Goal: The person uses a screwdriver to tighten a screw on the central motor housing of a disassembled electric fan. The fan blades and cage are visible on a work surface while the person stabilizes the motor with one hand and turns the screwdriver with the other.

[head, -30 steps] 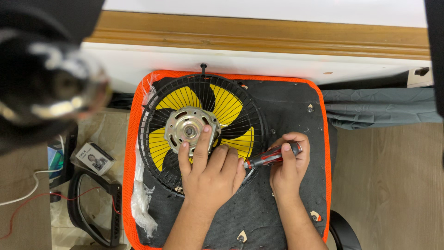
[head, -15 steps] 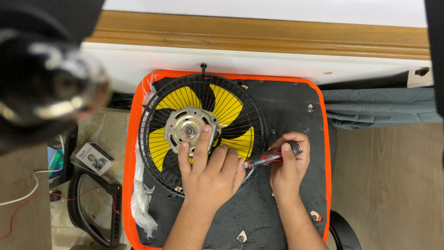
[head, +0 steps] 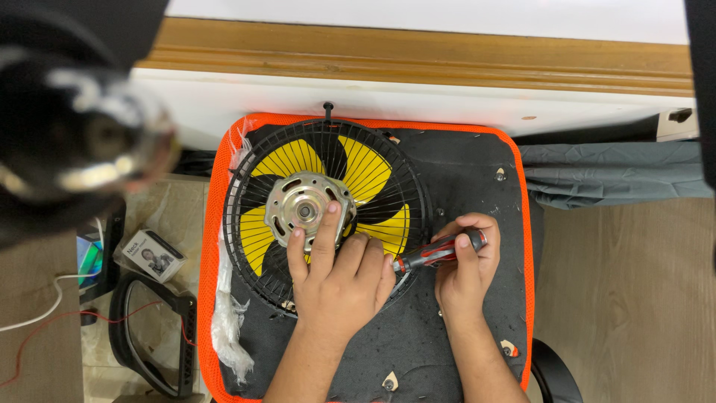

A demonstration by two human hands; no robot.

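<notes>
Fan guard (head: 253, 160) with its yellow blades and metal motor (head: 304, 210) is lying flat on the black, orange-edged table (head: 462, 172). Left hand (head: 339, 280) is pressing spread fingers (head: 325, 231) on the motor, gripping nothing. Right hand (head: 466, 272) is closing its fingers around a red-and-black screwdriver (head: 436, 254) at the guard's rim. The wire ribs probably bend easily, so the stiff, heavy motor looks the safer hold.

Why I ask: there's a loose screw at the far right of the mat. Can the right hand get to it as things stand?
Probably yes. The screw lies in the open on the mat, just beyond the right hand, with nothing between them. But that hand grips a screwdriver.
</notes>
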